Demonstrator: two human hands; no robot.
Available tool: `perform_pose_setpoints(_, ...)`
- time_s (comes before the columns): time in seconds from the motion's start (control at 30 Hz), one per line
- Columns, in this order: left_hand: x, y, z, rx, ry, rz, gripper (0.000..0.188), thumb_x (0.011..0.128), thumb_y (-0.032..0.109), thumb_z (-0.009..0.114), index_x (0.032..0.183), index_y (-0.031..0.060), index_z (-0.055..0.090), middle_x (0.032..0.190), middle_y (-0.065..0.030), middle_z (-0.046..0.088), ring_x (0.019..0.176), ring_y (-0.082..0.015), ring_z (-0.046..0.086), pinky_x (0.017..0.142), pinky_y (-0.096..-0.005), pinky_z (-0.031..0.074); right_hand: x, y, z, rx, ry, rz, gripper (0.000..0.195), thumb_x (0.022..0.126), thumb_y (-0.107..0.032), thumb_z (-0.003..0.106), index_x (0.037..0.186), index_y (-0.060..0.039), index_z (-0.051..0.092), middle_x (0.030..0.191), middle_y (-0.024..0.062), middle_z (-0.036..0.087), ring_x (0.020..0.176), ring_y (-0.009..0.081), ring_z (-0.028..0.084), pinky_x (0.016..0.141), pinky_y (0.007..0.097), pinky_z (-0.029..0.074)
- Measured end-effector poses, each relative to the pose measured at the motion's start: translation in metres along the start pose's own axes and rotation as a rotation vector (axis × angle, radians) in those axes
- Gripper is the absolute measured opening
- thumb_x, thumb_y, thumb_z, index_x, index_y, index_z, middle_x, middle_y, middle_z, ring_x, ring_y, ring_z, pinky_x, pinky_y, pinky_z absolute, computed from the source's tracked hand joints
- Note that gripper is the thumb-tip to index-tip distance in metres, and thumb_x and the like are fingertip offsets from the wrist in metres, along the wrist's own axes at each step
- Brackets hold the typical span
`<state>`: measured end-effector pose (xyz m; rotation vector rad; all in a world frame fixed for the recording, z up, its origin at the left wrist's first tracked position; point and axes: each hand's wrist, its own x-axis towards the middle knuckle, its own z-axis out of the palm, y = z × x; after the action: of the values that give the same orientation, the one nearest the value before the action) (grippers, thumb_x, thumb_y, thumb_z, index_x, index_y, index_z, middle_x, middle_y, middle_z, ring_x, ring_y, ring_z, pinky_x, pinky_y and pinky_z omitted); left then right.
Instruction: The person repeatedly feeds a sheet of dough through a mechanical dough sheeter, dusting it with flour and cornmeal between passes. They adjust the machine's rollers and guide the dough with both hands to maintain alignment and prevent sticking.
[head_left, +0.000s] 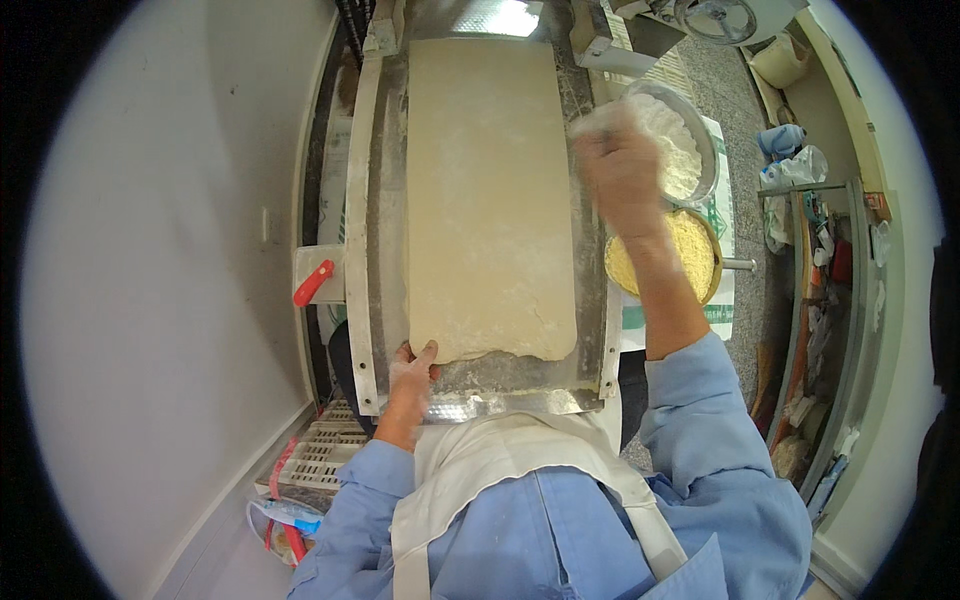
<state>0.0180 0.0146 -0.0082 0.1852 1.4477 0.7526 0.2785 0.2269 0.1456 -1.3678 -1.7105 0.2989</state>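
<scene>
A long flat sheet of dough (491, 202) lies lengthwise on the floured metal bed (487, 382) of a machine before me. My left hand (412, 371) holds the near left corner of the dough, thumb on top. My right hand (619, 154) is raised at the right edge of the bed, blurred by motion, its fingers drawn together; whether flour is in it cannot be told. Under and beside it stands a metal bowl of white flour (679, 150). Nearer to me, partly behind my forearm, is a round container of yellow crumbly meal (694, 251).
A red-handled lever (313, 283) sticks out left of the bed, near the wall. At the far right of the bed is a handwheel (715, 19). Plastic crates (322, 454) stand low at the left. Metal shelving (855, 300) with bags stands at the right.
</scene>
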Motion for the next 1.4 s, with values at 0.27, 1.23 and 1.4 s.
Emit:
perform_pose_setpoints(0.27,0.001,-0.004,-0.003,-0.142,0.039,-0.048,0.029,0.09,0.02,0.062,0.114,0.0064,0.053,0.102,-0.0058,0.061,0.085,-0.0151,0.057,0.07,-0.0285,0.046,-0.005,0.114,-0.02,-0.227,-0.107,0.181,0.02,0.08,-0.014,0.061,0.098,-0.0066,0.066,0.091,0.018,0.067,0.085,0.0365,0.064,0.075,0.0397,0.051)
perform_pose_setpoints(1.23,0.004,-0.003,-0.001,-0.21,0.0,-0.05,0.03,0.093,0.018,0.058,0.118,0.0048,0.049,0.106,-0.0064,0.058,0.091,-0.0167,0.055,0.078,-0.0308,0.046,0.034,0.053,-0.021,-0.111,-0.871,0.299,0.018,0.079,-0.012,0.066,0.091,0.0019,0.067,0.076,0.0064,0.064,0.065,0.0111,0.059,0.06,0.0276,0.05)
perform_pose_setpoints(1.4,0.004,0.001,0.0,-0.253,-0.027,-0.044,0.028,0.094,0.018,0.057,0.117,0.0057,0.049,0.105,-0.0058,0.057,0.088,-0.0165,0.053,0.079,-0.0312,0.045,0.006,0.02,0.026,0.419,-0.821,0.387,0.015,0.084,-0.008,0.065,0.093,0.0039,0.067,0.077,0.0048,0.064,0.065,0.0117,0.06,0.058,0.0273,0.051)
